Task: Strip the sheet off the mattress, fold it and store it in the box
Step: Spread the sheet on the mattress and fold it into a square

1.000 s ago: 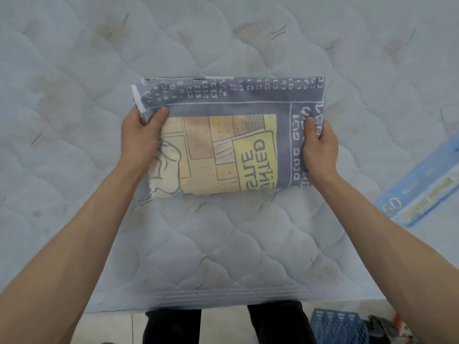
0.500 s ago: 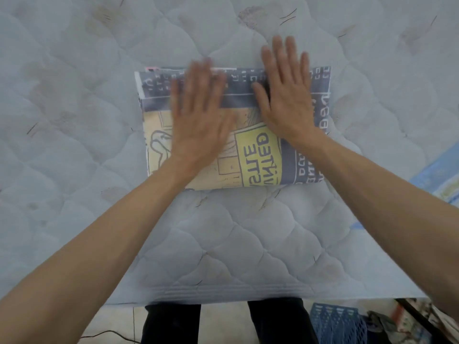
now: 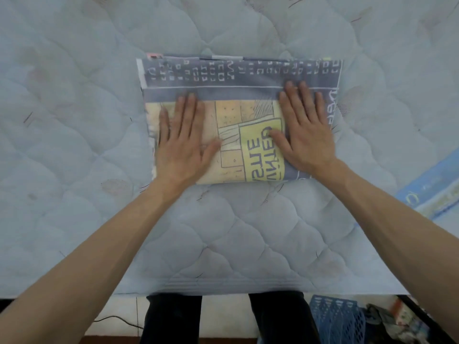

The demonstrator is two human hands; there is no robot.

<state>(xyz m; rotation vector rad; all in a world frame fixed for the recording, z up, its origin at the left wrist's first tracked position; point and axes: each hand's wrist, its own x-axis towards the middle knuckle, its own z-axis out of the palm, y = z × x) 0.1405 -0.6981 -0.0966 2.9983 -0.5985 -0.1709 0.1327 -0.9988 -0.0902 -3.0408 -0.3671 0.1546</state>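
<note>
Folded sheet (image 3: 238,100) lies flat mid-mattress (image 3: 74,145), long axis left-right. Left hand (image 3: 183,142) & right hand (image 3: 305,135) press it, fingers straight. Blue basket (image 3: 335,319) below mattress edge, contents unclear.

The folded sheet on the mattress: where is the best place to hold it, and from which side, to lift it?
Probably its two short ends, one hand from each side. The folded sheet lies flat as a wide rectangle; left hand and right hand already press near those ends.
</note>
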